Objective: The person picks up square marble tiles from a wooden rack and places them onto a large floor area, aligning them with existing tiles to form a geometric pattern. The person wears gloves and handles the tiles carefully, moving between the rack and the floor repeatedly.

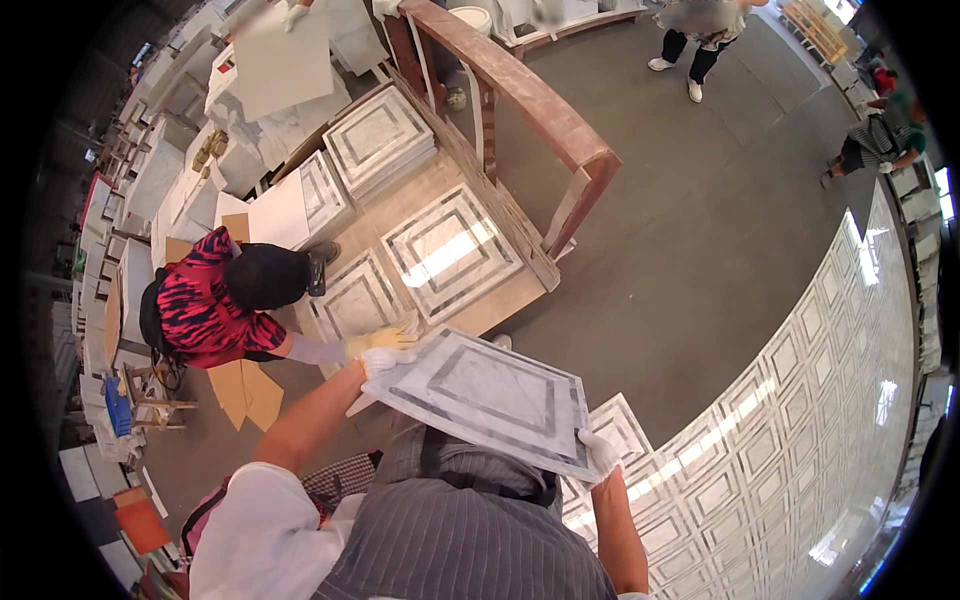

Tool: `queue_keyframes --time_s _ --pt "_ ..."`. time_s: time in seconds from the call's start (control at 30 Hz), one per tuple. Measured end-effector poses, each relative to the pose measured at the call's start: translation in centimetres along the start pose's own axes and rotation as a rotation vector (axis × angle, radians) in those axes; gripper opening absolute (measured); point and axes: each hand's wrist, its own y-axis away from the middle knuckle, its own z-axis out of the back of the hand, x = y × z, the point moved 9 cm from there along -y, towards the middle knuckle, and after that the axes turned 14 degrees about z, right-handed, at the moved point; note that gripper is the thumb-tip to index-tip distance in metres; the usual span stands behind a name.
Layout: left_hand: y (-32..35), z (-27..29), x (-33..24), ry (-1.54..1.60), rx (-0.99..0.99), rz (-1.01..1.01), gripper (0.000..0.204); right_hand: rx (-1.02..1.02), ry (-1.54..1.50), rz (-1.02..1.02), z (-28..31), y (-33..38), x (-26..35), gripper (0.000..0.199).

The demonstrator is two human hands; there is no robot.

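Note:
A square marble tile (495,392) with grey inlaid borders is held tilted in front of my body. My left hand (385,361), in a white glove, grips its left corner. At the right edge, my gloved right hand (600,455) is closed round the lower corner. A co-worker's yellow-gloved hand (385,340) is right beside my left hand; whether it touches the tile I cannot tell. Beyond lies a wooden pallet (500,312) bearing a similar inlaid tile (453,250), another tile (360,297) at its left, and a stack of such tiles (380,140) farther back.
A co-worker in a red and black shirt (205,310) bends over at the left. A reddish stone frame (520,95) stands behind the pallet. Laid inlaid tiles (760,440) cover the floor at right. Grey floor (640,260) stretches beyond, with a person (700,45) standing far off.

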Motion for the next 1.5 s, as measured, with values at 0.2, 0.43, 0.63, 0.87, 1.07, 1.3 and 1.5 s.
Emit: queue_keyframes --time_s 0.2,0.43,0.63,0.87,1.07,1.3,1.5 --pt "-1.2 0.8 -7.5 -0.04 0.019 0.208 0.03 -0.036 -0.164 0.055 -3.9 -2.7 -1.0 0.042" --pt "-0.7 1.7 -16.9 -0.266 -0.04 0.143 0.036 -0.178 -0.069 0.101 -8.5 -6.5 -0.5 0.04" --pt "-3.2 2.0 -20.0 -0.345 -0.017 0.164 0.036 -0.201 -0.091 0.102 -9.6 -7.9 0.7 0.041" --pt "-7.2 -1.9 -15.5 -0.336 0.182 0.14 0.039 -0.207 -0.118 0.111 -3.0 -5.4 3.6 0.037" --pt "-12.7 -10.7 -10.6 -0.264 0.203 0.385 0.035 -0.265 -0.192 0.095 7.6 -2.5 7.6 0.033" --pt "-18.8 -19.6 -8.7 -0.395 -0.037 0.312 0.032 -0.114 -0.217 0.157 19.0 -2.8 16.3 0.031" --pt "-18.8 -33.3 -8.9 -0.402 -0.075 0.269 0.034 -0.251 -0.055 0.148 17.6 5.8 29.2 0.029"
